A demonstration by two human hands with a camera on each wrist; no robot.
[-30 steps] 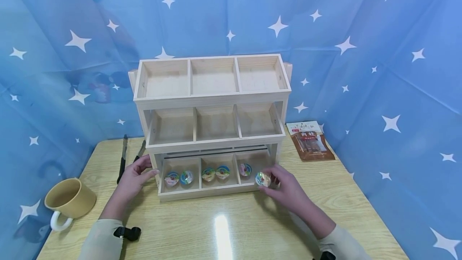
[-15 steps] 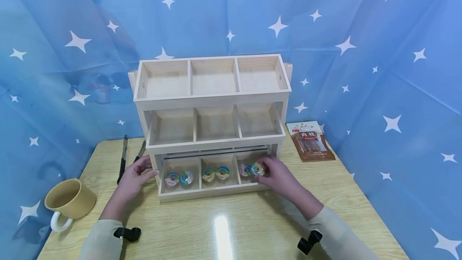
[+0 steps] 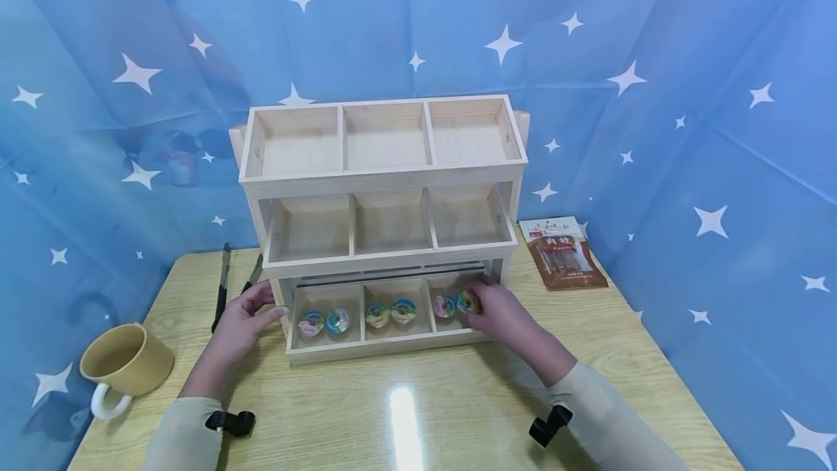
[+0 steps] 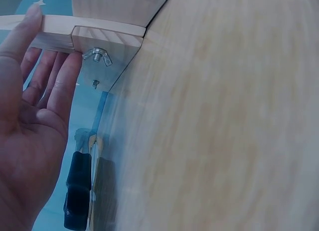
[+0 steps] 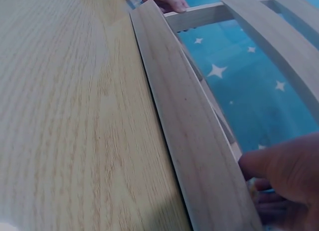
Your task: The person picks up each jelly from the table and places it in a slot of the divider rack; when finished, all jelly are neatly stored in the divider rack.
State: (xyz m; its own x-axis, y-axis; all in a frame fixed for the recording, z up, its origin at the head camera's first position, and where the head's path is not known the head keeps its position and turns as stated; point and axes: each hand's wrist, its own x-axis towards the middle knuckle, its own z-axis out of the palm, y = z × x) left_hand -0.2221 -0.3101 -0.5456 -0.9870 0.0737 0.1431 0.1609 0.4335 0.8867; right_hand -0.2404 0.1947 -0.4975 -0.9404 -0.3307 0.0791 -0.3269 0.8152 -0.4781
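Observation:
A three-tier wooden rack (image 3: 386,260) stands on the table, each tier split into three compartments. My left hand (image 3: 245,318) holds the rack's lower left side. In the left wrist view its thumb lies on one face of a wooden bar (image 4: 55,34), with the fingers on the other. Inside the bottom right compartment, my right hand (image 3: 500,311) pinches a small jelly cup (image 3: 465,302), partly hidden by the fingers. Another jelly cup (image 3: 444,306) sits just left of it. The bottom left compartment has two cups (image 3: 324,323), and two more cups (image 3: 391,314) lie in the bottom middle one.
A tan mug (image 3: 127,360) with a white handle stands at the table's left. Behind my left hand lie two black-handled tools (image 3: 221,296), their kind unclear. A brown snack packet (image 3: 564,254) lies right of the rack. A blue starred curtain (image 3: 418,27) surrounds the table.
My right hand has carried the jelly cup from the bottom tier's front right edge into the right compartment, beside the other cup. The left hand has stayed on the rack.

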